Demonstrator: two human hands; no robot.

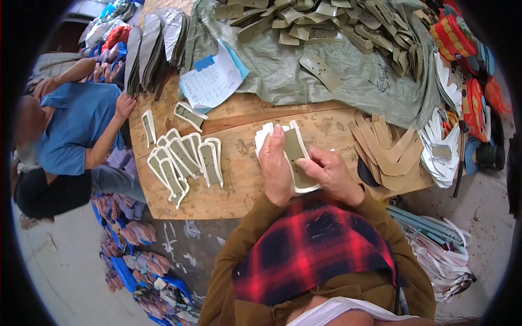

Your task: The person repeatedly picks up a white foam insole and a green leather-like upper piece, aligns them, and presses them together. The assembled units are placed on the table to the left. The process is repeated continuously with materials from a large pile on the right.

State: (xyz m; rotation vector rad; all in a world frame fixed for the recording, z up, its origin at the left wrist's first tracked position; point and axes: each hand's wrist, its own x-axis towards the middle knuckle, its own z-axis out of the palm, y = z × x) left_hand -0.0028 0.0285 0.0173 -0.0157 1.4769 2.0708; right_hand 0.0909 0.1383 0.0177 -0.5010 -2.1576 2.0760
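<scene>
Both hands hold one curved olive-grey strip with a white border (297,172) above the table's near edge. My left hand (275,169) is wrapped along its left side, thumb lying on the upper part. From the right, my right hand (335,175) presses its thumb on the strip's face, fingers curled beneath. White material (263,137) sticks out beside my left fingers; whether it belongs to the strip I cannot tell. Left of my hands lies a group of similar white-edged strips (184,154), overlapping one another. Two more strips (190,116) lie just beyond them.
A heap of bare olive strips (326,22) covers a green woven sack (272,81) at the back. Tan V-shaped pieces (389,149) and white pieces (439,149) lie at right. Handwritten paper (212,81) sits near grey stacks (157,49). A person in blue (87,125) is at left.
</scene>
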